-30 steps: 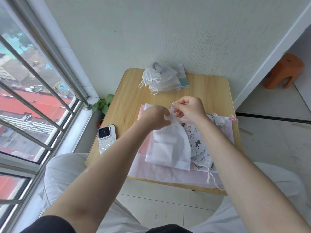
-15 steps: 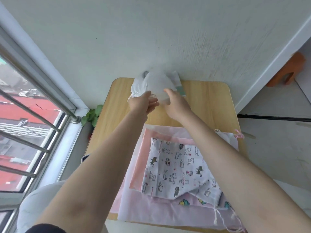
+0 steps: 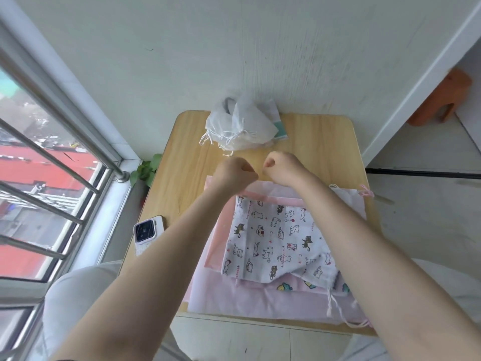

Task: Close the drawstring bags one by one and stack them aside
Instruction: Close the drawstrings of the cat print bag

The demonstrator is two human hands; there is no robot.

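A stack of closed white drawstring bags (image 3: pixel 244 128) lies at the far edge of the wooden table (image 3: pixel 325 147), cords trailing toward me. Nearer me is a pile of flat bags: a white cat-print bag (image 3: pixel 276 238) on top, a pink bag (image 3: pixel 221 230) under it, and a large pale pink bag (image 3: pixel 247 300) at the bottom. My left hand (image 3: pixel 234 173) and my right hand (image 3: pixel 283 166) hover side by side between the stack and the pile, over the pink bag's far edge. Both have curled fingers and hold nothing I can see.
A phone (image 3: pixel 147 234) lies at the table's left edge. A small plant (image 3: pixel 148 170) sits below the barred window (image 3: pixel 52 162) on the left. The wall stands right behind the table. An orange stool (image 3: pixel 440 100) is on the floor at far right.
Both hands carried the closed white bag from the pile to the far stack, let it go there, and have drawn back toward me with nothing in them.
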